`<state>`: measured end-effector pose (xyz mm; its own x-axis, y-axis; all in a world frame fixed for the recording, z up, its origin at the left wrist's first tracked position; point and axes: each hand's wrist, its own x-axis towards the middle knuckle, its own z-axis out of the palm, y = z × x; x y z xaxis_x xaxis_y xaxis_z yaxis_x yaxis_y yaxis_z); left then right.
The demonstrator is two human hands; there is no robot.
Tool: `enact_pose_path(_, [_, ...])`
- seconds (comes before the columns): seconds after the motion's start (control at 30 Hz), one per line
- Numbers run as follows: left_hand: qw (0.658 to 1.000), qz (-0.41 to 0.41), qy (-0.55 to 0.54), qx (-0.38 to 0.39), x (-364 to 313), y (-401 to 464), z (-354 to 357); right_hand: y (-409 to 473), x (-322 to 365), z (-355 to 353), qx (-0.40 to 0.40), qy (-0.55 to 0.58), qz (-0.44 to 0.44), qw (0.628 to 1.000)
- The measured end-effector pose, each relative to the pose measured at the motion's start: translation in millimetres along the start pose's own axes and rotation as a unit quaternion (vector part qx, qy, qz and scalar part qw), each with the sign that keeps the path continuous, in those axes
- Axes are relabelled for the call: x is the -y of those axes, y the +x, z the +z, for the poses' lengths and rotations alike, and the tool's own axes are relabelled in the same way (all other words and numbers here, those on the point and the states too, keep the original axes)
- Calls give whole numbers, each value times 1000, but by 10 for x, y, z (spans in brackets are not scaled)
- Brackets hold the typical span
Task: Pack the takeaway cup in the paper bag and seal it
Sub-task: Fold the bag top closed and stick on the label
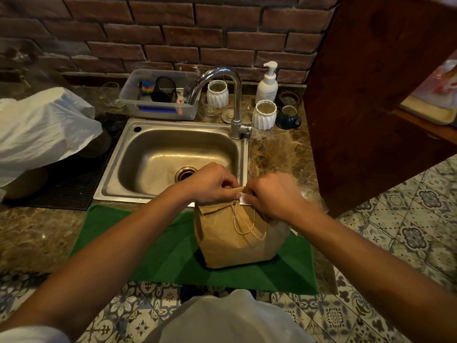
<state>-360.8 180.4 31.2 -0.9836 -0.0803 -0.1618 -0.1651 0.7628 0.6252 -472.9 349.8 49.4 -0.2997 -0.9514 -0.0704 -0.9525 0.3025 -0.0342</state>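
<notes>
A brown paper bag stands upright on a green cloth at the counter's front edge. Its top is folded over and its twine handles hang down the near side. My left hand pinches the folded top edge from the left. My right hand grips the same edge from the right, with a small white sticker between its fingers and the paper. The takeaway cup is hidden from view.
A steel sink with a curved tap lies just behind the bag. White ribbed jars, a blue mug, a soap pump bottle and a plastic tub stand behind. A white plastic bag sits left; a wooden panel rises right.
</notes>
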Motion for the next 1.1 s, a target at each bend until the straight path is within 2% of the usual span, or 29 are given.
enact_pose_path(0.17, [1000,0,-4,-14,-45,36,-26,-47,23,-21,-38,0,94,995])
enact_pose_path(0.33, [1000,15,19,2,-70,98,-83,-111,55,-2,-84,5,104,991])
enact_pose_path(0.5, [998,15,49,40,-95,154,-168,-109,-41,88,-165,-11,129,978])
enact_pose_path(0.57, [996,24,63,58,-98,163,-185,-81,-154,82,-138,3,107,985])
enact_pose_path(0.67, [993,49,79,68,-107,182,-174,-34,-297,72,-29,93,37,995])
enact_pose_path(0.73, [993,55,86,64,-105,189,-155,-13,-325,83,28,153,28,987])
enact_pose_path(0.93, [992,12,97,75,-93,188,-21,-6,-362,191,1,247,41,968])
enact_pose_path(1.1, [990,19,124,62,-113,204,0,40,-369,206,48,276,58,958])
